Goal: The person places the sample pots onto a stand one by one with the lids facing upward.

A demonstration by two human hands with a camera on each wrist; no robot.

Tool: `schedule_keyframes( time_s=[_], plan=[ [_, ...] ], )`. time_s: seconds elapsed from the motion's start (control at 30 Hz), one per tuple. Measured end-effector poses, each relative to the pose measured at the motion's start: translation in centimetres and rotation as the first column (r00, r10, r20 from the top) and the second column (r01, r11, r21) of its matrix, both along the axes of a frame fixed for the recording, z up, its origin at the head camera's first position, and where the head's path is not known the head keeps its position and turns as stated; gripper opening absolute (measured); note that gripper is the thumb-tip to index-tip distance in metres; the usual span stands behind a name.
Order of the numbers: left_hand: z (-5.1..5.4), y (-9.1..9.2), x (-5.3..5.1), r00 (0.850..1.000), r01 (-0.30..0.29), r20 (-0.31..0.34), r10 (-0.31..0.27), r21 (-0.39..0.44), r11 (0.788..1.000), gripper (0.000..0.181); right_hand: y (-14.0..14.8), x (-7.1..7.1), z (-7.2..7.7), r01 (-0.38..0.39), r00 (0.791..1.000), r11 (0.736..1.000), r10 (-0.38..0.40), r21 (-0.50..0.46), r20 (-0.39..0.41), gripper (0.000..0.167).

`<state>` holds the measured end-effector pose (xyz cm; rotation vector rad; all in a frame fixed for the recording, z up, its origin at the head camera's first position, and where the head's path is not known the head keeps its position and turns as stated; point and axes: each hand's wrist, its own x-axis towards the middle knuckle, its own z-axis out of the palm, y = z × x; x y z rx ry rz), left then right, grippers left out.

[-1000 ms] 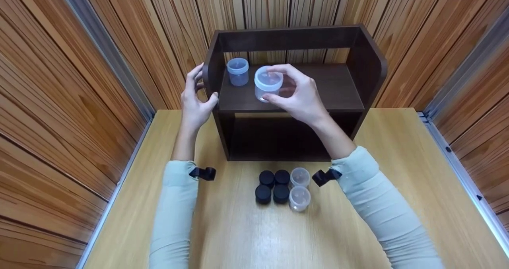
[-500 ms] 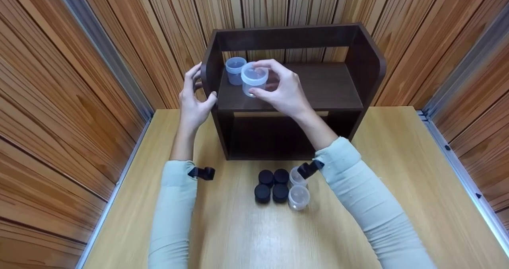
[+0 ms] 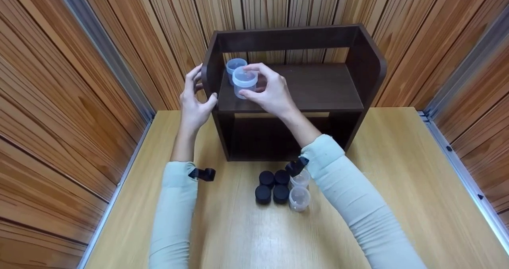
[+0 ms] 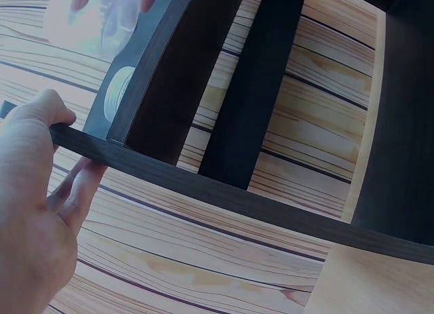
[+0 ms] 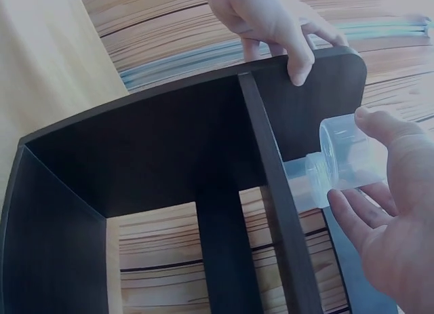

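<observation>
While the left hand [image 3: 195, 102] grips the near-left side panel of the dark shelf unit [image 3: 318, 86], thumb on the inner face and fingers round the outside, the right hand [image 3: 275, 93] pinches a clear jar [image 3: 243, 88] by its side, thumb in front and fingertips behind. That jar is upright over the left part of the upper board, in front of another clear jar, the corner one [image 3: 235, 65], which stands close to the side panel. From here I can't fairly tell whether the held jar's base meets the board or the two jars touch. What worries me is the closeness: a small push too far back could make the held jar clip its neighbour and tip it or shove it along. The smooth curved wall also looks easy to lose if the pinch loosens, and, let go too near the front edge, the jar could drop to the table [image 3: 246, 237]. Down there sit four black-topped containers [image 3: 263, 194] and two clear pots [image 3: 299, 198]; a low sweep of the right sleeve [image 3: 346, 189] might scatter them. Should the left hand push hard, the whole unit could shift.
</observation>
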<state>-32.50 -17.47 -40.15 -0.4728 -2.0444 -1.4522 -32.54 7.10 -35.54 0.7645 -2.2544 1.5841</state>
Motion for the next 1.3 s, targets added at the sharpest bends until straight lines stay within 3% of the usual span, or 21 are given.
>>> schedule_keyframes(
  time_s=[0.57,0.97,1.3],
  plan=[
    [-0.1,0.1,-0.1,1.0,0.013,0.0,-0.013,-0.002,1.0,0.07,-1.9,-0.4,-2.0,-0.028,0.998,1.0,0.028,-0.014,0.051,0.056],
    [-0.1,0.2,0.0,1.0,0.006,-0.003,-0.006,-0.005,1.0,0.069,-2.7,-0.3,-2.8,-0.001,0.997,1.0,0.003,-0.024,0.076,0.057],
    [-0.1,0.0,0.1,1.0,-0.002,-0.005,0.002,-0.002,1.0,0.071,-3.3,-0.1,-3.4,0.027,0.999,1.0,-0.027,-0.005,0.043,0.056]
  ],
)
